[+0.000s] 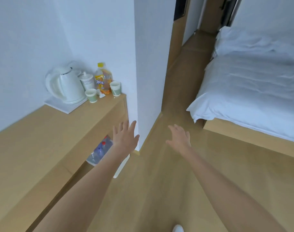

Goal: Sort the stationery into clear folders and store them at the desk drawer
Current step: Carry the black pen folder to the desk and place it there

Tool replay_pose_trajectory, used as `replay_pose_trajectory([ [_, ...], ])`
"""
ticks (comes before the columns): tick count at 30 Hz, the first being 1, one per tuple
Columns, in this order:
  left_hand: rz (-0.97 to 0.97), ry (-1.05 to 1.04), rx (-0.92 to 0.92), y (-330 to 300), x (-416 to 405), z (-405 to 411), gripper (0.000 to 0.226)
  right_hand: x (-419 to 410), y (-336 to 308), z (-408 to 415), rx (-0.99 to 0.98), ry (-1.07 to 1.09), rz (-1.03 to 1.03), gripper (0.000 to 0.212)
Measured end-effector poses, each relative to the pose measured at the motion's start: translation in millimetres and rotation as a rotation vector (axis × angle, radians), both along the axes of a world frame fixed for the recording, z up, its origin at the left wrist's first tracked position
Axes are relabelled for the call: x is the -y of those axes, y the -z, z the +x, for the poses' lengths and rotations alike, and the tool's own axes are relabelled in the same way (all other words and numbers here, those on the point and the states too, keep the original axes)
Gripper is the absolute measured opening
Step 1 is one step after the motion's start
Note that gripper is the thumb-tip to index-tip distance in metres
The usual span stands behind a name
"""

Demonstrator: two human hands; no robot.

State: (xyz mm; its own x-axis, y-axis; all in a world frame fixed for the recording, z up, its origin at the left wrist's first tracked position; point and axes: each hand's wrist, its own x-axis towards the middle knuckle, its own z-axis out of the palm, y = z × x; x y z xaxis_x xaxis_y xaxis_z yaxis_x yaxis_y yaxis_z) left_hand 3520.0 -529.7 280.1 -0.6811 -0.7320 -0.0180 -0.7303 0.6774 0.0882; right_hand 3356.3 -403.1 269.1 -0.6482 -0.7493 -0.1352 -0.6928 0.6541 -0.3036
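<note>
Left hand (125,137) and right hand (179,137), fingers spread wide and holding nothing, at frame centre above the floor (159,181). Stationery and folders not visible. Paper cups (115,88) stand on the bench (42,139), upper left; contents indiscernible.

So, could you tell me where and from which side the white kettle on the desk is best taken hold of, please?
By its looped handle, which faces left, away from the cups and bottle. Probably come from the left: the kettle stands upright on its base, and both hands, left and right, are free.
</note>
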Motion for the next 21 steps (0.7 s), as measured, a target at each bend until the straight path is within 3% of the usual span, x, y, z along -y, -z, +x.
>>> replay_pose_trajectory([
  [14,-0.007,0.318,0.040,13.9,-24.0,-329.0,0.063,-46.0,-0.1,-285.1,-0.004,0.252,0.021,0.070],
  [21,0.031,0.384,0.021,21.2,39.6,-452.5,0.061,10.6,17.0,-387.4,0.037,0.273,0.051,0.067],
])
